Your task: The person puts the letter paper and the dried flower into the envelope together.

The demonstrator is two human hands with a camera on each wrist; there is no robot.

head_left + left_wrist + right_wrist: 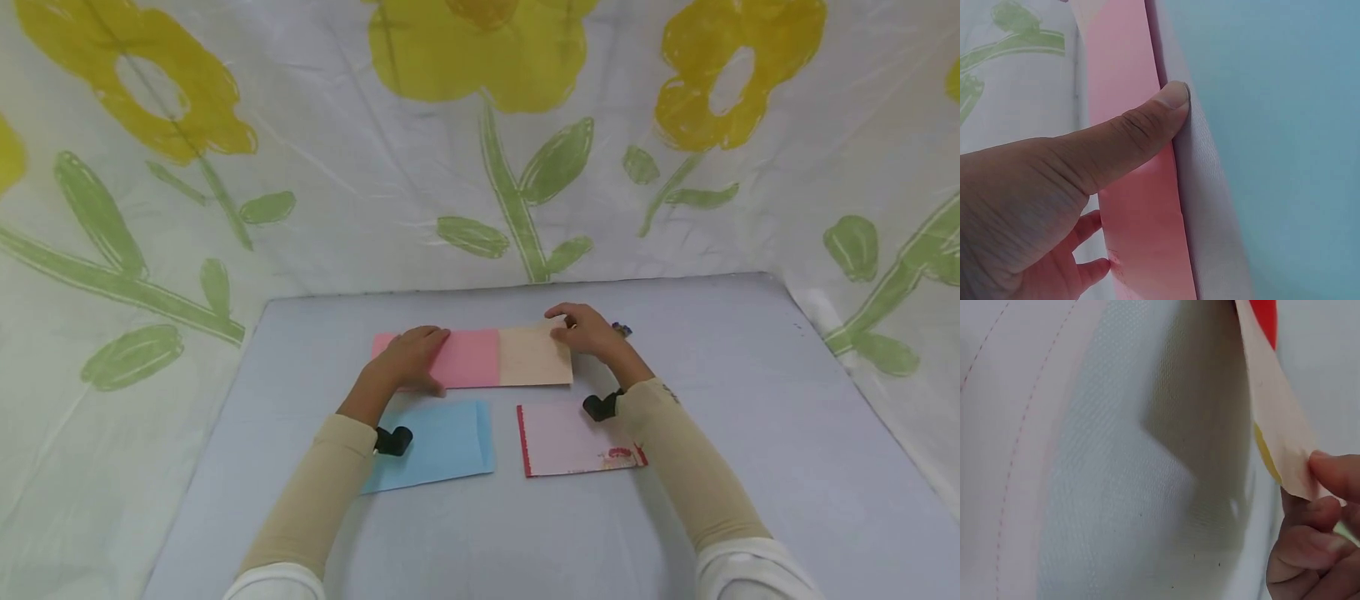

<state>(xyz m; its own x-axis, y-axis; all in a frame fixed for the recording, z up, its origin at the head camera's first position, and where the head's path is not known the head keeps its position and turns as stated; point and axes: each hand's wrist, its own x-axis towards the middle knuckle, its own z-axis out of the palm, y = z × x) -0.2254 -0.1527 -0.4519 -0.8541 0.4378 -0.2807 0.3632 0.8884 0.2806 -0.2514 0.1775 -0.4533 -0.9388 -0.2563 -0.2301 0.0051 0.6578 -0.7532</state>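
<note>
We see a long paper strip on the pale grey tabletop (750, 400), its left part pink paper (468, 357) and its right part beige paper (534, 357), the two meeting edge to edge in one flat rectangle. The left hand (408, 358) lies palm down on the pink end with straight fingers (433, 335) pressing it flat; in the left wrist view the thumb (1147, 122) rests along the paper's near edge against the woven, cloth-like tabletop. The right hand (588, 329) is at the far right corner of the beige part; in the right wrist view its fingers (1335, 475) pinch that thin, matte corner and lift it off the tabletop, with a yellow patch and a red patch showing on the raised sheet's underside. Nearer to us lie two more rectangles: a light blue sheet (442, 446) below the left hand, partly under the left forearm, and a pale pink card (573, 442) with a red left edge and a small printed picture at its near right corner. Both forearms wear tan sleeves (690, 467). Behind the tabletop hangs a glossy white sheet (480, 167) painted with yellow flowers and green leaves
</note>
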